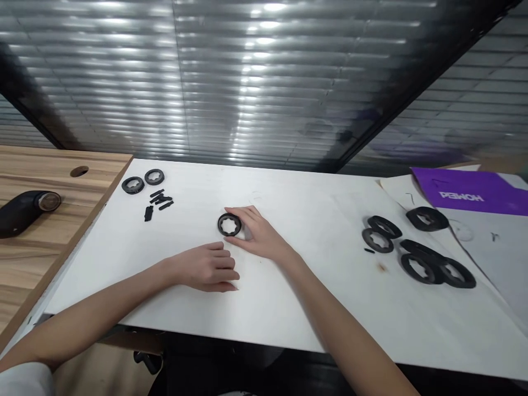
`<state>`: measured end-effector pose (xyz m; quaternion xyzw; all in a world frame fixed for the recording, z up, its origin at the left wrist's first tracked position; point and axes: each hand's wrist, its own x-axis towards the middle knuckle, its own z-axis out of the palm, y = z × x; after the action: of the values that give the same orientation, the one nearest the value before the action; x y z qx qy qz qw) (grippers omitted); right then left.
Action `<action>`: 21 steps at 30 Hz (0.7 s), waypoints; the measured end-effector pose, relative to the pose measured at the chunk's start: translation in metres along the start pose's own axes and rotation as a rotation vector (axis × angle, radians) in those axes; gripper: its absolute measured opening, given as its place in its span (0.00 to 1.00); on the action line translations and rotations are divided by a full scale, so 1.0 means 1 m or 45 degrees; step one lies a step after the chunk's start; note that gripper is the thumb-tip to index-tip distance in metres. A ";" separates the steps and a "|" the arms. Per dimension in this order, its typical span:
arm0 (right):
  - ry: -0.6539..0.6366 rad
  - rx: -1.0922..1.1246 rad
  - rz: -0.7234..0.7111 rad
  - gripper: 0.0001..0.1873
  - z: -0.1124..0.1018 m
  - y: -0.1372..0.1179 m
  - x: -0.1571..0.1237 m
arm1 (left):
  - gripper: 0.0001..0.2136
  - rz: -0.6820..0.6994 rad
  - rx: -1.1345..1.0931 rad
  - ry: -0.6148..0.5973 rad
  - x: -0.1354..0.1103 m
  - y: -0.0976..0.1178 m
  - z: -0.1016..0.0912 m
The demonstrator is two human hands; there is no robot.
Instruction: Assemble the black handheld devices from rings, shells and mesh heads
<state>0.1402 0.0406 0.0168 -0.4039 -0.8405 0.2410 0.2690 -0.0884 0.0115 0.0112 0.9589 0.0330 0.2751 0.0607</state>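
A black ring with a notched inner edge (pixel 229 225) lies on the white sheet (pixel 297 220) near its middle. My right hand (pixel 258 234) rests beside it, thumb and fingers curled round the ring's right side and touching it. Just below and to the left, my left hand (pixel 208 268) lies on the sheet, fingers loosely curled toward the right, with nothing visible in it. Two more black rings (pixel 142 181) and several small black pins (pixel 159 201) sit at the sheet's far left corner.
Several black rings (pixel 416 247) are heaped at the right, with a purple sheet (pixel 470 190) behind them. A wooden desk (pixel 41 236) with a black curved object (pixel 25 210) adjoins on the left. Ribbed glass panels stand behind.
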 end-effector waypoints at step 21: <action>0.110 0.146 0.178 0.33 0.014 0.045 0.009 | 0.27 -1.688 0.494 0.669 -0.137 -0.035 -0.183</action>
<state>0.1511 0.0700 -0.0196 -0.4554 -0.7827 0.2892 0.3104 -0.3026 0.0510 0.0883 0.6338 0.6668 0.3905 0.0336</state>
